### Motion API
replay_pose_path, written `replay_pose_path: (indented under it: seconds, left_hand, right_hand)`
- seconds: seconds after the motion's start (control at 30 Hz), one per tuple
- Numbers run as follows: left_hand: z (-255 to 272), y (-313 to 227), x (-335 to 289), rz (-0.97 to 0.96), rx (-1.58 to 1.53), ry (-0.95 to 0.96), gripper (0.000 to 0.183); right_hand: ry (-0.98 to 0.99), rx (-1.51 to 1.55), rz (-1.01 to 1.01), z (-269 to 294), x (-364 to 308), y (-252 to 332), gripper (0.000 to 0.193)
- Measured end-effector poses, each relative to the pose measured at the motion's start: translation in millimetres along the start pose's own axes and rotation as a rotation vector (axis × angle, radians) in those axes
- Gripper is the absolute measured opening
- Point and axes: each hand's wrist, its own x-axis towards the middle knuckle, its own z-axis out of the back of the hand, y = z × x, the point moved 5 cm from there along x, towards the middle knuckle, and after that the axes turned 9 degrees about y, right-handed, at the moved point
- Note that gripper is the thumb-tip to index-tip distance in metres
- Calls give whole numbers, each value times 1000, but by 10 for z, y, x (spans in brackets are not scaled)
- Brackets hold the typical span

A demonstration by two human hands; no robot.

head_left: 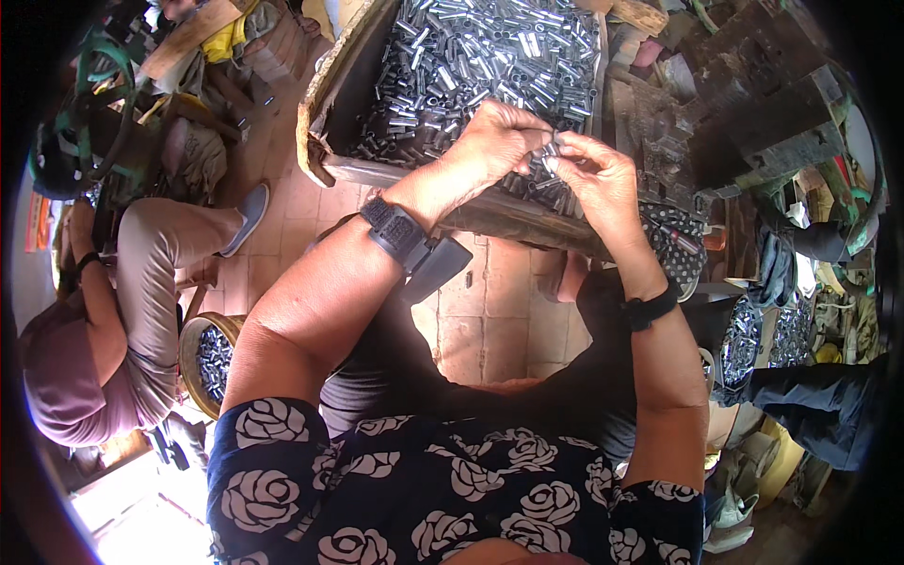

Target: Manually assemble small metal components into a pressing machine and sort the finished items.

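Work just inside the near wall of the wooden tray, to catch any drop. Pinch the small metal piece lightly between left hand and right hand, both narrowed on it at the fingertips, and leave the shiny metal tubes heaped beyond undisturbed.
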Motion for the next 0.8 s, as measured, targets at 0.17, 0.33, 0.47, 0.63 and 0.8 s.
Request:
replay_pose_path:
  seconds: [0.17,0.33,0.47,0.63,0.8]
  left_hand:
    - [-9,19,2,42,-12,14,16]
    - [7,9,-6,38,-56,30,17]
    - [-3,14,7,32,-117,15,15]
    - [-16,24,27,36,-167,4,12]
    - [-29,21,44,-16,-213,-2,10]
  right_hand:
    - [-33,-72,32,44,-13,-15,33]
    - [-93,40,12,124,-14,103,30]
    - [-158,212,-11,200,-11,71,23]
    - [-192,378,-69,201,-27,5,16]
    - [-209,539,-127,165,-61,12,12]
